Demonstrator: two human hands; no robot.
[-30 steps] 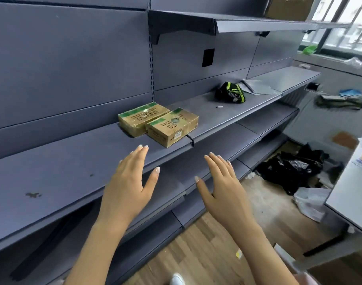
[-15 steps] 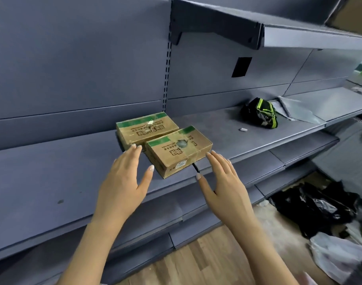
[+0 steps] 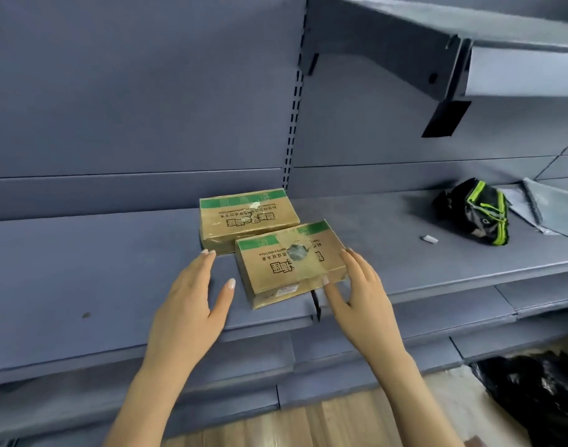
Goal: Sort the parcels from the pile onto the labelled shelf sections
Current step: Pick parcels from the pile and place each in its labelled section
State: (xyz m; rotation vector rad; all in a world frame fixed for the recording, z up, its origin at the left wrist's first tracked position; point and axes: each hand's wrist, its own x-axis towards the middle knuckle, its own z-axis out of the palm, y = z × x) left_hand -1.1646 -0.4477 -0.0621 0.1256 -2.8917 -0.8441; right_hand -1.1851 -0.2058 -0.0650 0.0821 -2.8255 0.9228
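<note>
Two brown cardboard parcels with green bands lie on the grey shelf (image 3: pixel 82 269). The rear parcel (image 3: pixel 247 216) sits against the back panel. The front parcel (image 3: pixel 289 262) lies at an angle near the shelf's front edge, with a torn patch on top. My left hand (image 3: pixel 192 304) is open, fingers spread, just left of the front parcel and apart from it. My right hand (image 3: pixel 357 298) is open at the parcel's right end, its thumb touching the near right corner.
A black and green bag (image 3: pixel 476 211) and a grey mailer (image 3: pixel 540 208) lie further right on the same shelf, with a small white scrap (image 3: pixel 428 239) between. An upper shelf (image 3: pixel 469 53) juts out top right. Black plastic bags (image 3: pixel 534 388) lie on the wooden floor.
Both hands have moved forward to either side of the front parcel, and the right thumb now touches it. The view has come closer to the shelf.
</note>
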